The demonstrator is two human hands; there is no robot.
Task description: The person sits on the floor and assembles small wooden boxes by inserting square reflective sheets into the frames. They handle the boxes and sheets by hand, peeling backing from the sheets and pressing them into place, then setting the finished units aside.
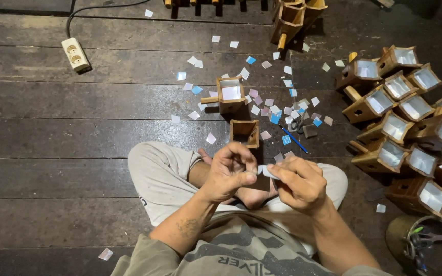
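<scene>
I sit cross-legged on a dark plank floor. My left hand (229, 171) and my right hand (299, 181) meet above my lap, both pinching a small pale square piece (266, 171) between the fingertips. Just beyond my hands stands an empty small wooden box (245, 133), open at the top. Farther off is another wooden box (230, 93) with a pale square pane fitted in it and a peg sticking out at its left.
Many small pale and blue squares (282, 110) litter the floor, with a blue pen (294, 139) and scissors (297, 124). Several finished wooden boxes (405, 117) are piled at the right. A white power strip (75, 53) lies far left; a round tin (431, 248) sits at bottom right.
</scene>
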